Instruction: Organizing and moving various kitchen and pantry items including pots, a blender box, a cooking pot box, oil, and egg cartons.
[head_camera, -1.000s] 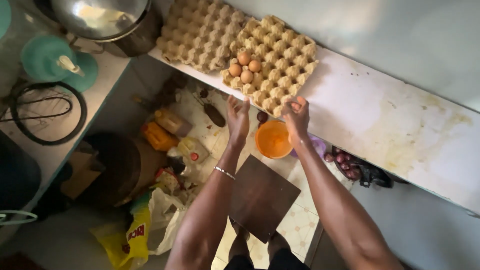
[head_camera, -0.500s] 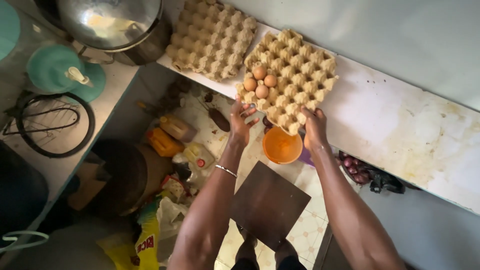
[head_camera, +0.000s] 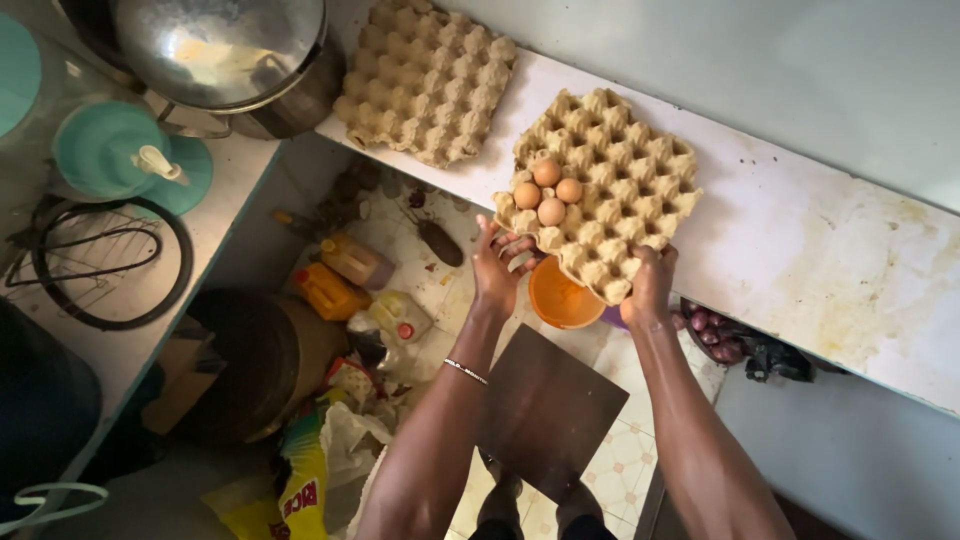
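Note:
A tan cardboard egg tray (head_camera: 620, 190) lies partly over the front edge of the white counter (head_camera: 820, 250). Three brown eggs (head_camera: 548, 190) sit in cups near its left corner. My left hand (head_camera: 497, 262) grips the tray's near left edge, fingers under it. My right hand (head_camera: 652, 283) grips the tray's near corner. A second, empty egg tray (head_camera: 425, 75) lies further left on the counter.
A metal pot with a shiny lid (head_camera: 235, 55) stands at the counter's left end. Teal lids (head_camera: 130, 155) and a round wire rack (head_camera: 100, 260) lie on the left shelf. Below are an orange bowl (head_camera: 560, 300), oil bottles (head_camera: 345, 275), red onions (head_camera: 715, 335) and a brown board (head_camera: 550, 410).
Both hands have taken hold of the egg tray's near edge and the tray has shifted right along the counter, away from the empty tray.

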